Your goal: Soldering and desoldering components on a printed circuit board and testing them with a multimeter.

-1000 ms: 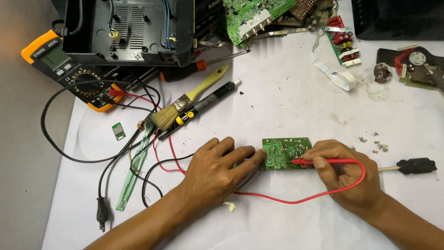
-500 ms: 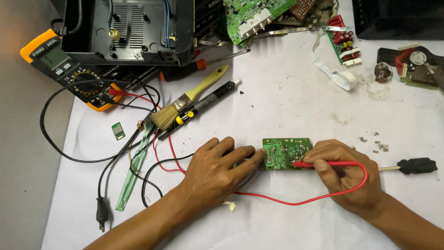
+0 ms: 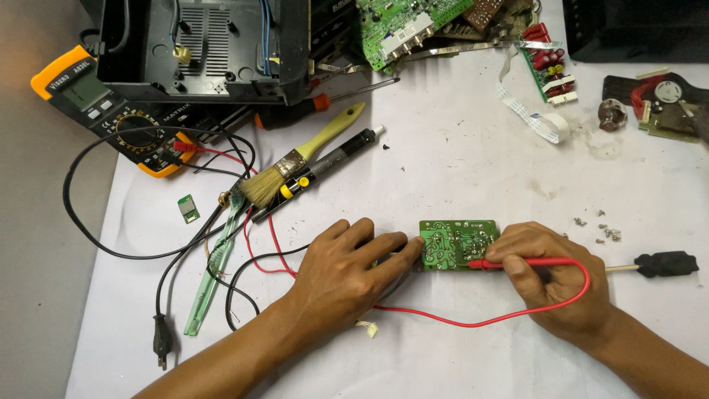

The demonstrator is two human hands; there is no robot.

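Right hand [image 3: 557,284] closed around red probe [image 3: 528,262], tip on small green circuit board [image 3: 458,244] at middle of white sheet [image 3: 458,148]. Left hand [image 3: 347,270] flat, fingertips pressing board's left edge; anything under palm hidden. Thin glossy red lead looping below. Behind: bristly brush [image 3: 295,164], orange multimeter [image 3: 111,111], partly cut off. Same pose as half a second ago.

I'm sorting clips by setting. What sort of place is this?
Probably an electronics repair bench: a multimeter lies by an opened black casing, and the right hand holds a red probe to a green circuit board.
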